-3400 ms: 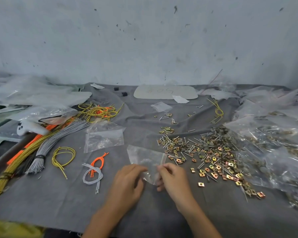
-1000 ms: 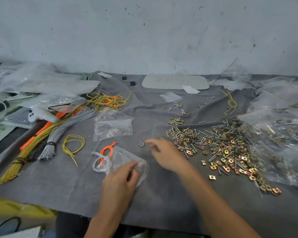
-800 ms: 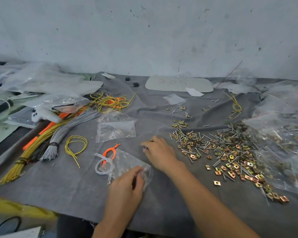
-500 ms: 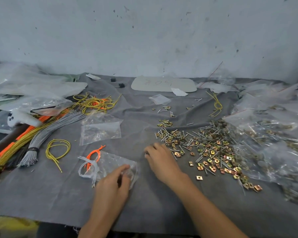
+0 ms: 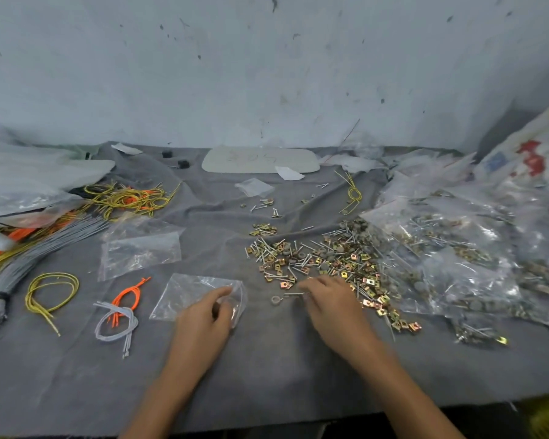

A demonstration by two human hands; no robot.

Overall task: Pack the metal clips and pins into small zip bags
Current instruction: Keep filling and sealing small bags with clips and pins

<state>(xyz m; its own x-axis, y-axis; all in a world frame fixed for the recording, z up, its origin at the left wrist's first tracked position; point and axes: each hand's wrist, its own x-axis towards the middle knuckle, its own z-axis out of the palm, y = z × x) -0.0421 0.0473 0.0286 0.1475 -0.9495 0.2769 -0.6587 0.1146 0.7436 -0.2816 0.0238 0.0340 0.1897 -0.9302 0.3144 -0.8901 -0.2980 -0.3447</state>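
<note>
Stained pale wall behind; grey cloth-covered surface [image 5: 267, 375] in front. Pile of metal clips and pins [image 5: 324, 261] loose on cloth. Small zip bag [image 5: 191, 293] flat, left of pile. Left hand [image 5: 203, 324] on bag's pile-side end, grip pinching plastic between thumb and forefinger. Right hand [image 5: 333, 308] at pile's near-left edge, fingers bent down; grip blurred, cannot tell if pinching anything. Small ring [image 5: 274, 300] and lone pin [image 5: 293, 294] just left of pile, by fingertips. Filled clear bags [image 5: 457, 248] right of pile. Second zip bag [image 5: 140, 251] and yellow wire loop [image 5: 51, 289] well left of pile.
</note>
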